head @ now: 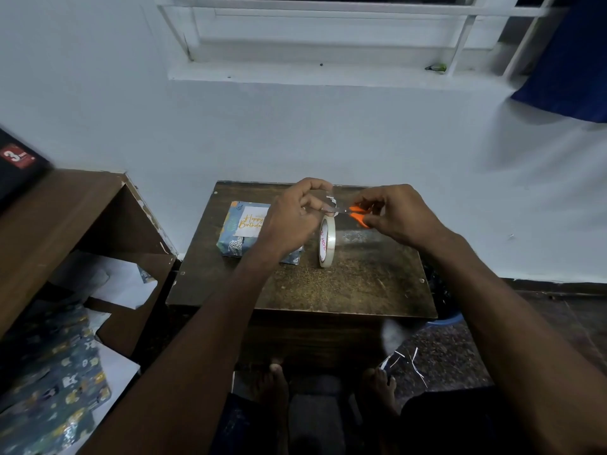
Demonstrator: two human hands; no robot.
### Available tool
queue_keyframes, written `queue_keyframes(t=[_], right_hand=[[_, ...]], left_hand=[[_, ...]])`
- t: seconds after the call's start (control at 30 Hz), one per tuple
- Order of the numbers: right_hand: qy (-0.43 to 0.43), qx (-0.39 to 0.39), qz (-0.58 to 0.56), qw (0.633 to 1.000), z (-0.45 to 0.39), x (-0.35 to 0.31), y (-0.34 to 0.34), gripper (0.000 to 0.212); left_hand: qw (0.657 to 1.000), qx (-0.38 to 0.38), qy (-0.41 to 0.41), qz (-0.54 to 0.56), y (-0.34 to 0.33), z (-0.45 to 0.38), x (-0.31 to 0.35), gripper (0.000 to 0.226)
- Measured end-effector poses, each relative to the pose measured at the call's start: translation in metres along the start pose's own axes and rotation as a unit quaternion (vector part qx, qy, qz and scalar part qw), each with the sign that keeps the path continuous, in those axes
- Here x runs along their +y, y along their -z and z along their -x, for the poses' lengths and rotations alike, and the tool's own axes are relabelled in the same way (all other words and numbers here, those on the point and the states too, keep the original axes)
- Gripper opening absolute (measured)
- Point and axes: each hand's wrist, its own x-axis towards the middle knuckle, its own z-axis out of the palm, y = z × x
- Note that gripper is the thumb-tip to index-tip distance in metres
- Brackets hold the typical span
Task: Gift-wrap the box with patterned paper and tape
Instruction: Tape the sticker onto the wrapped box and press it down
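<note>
Wrapped box [244, 229]: right part hidden behind left hand [290, 218] | scissors [353, 214]: handles mostly covered by right hand [399, 215], blades blurred | tape roll [326, 241]: lettering too small to read | patterned paper [52, 385]: cut by left edge | blue cloth [571, 57]: cut by right edge

— Where does the one view sit?
— On the person's head, facing forward and down, wide-angled, arm's reach from both hands.
— What frames the hands?
— The left hand [290, 221] and right hand [399, 215] sit mid-frame; wall and window [328, 37] beyond them, feet below.
</note>
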Motion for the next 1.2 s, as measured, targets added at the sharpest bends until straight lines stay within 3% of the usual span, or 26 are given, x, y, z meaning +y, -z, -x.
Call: queue_keyframes(t=[0.2, 0.33, 0.57, 0.67, 0.73, 0.8, 0.87, 0.97, 1.07, 1.2], right_hand=[[-0.029, 0.005, -0.006, 1.0, -0.001, 0.005, 0.002, 0.026], [-0.07, -0.052, 0.09, 0.992, 0.002, 0.011, -0.01, 0.007], [-0.107, -0.13, 0.208, 0.964, -0.003, 0.003, -0.036, 0.025], [-0.11, -0.115, 0.229, 0.96, -0.003, 0.0, -0.034, 0.035], [-0.085, -0.085, 0.14, 0.983, -0.002, -0.003, -0.031, 0.056], [-0.025, -0.084, -0.035, 0.996, -0.001, -0.011, -0.028, 0.07], [0.008, -0.089, -0.141, 0.986, -0.001, -0.019, -0.03, 0.054], [-0.006, -0.084, -0.208, 0.974, 0.001, -0.027, -0.034, 0.015], [-0.043, -0.066, -0.258, 0.963, 0.004, -0.034, -0.031, 0.022], [-0.031, -0.037, -0.209, 0.977, 0.003, -0.036, -0.026, 0.039]], left_hand=[[1.0, 0.002, 0.002, -0.003, 0.0, -0.002, -0.001, 0.047], [1.0, 0.004, -0.005, 0.006, 0.002, 0.0, -0.001, 0.046], [0.999, 0.01, 0.014, 0.052, 0.004, -0.001, -0.004, 0.053], [0.998, -0.008, 0.01, 0.06, 0.007, -0.001, -0.004, 0.055], [0.997, -0.028, 0.008, 0.068, 0.009, -0.001, -0.001, 0.056], [0.996, -0.045, 0.004, 0.078, 0.009, -0.001, 0.001, 0.056], [0.994, -0.052, -0.004, 0.096, 0.009, -0.001, 0.003, 0.057], [0.99, -0.041, -0.023, 0.132, 0.006, -0.002, 0.003, 0.059], [0.985, -0.007, -0.043, 0.169, 0.006, -0.004, 0.001, 0.06], [0.985, 0.011, -0.03, 0.168, 0.005, -0.005, 0.0, 0.06]])
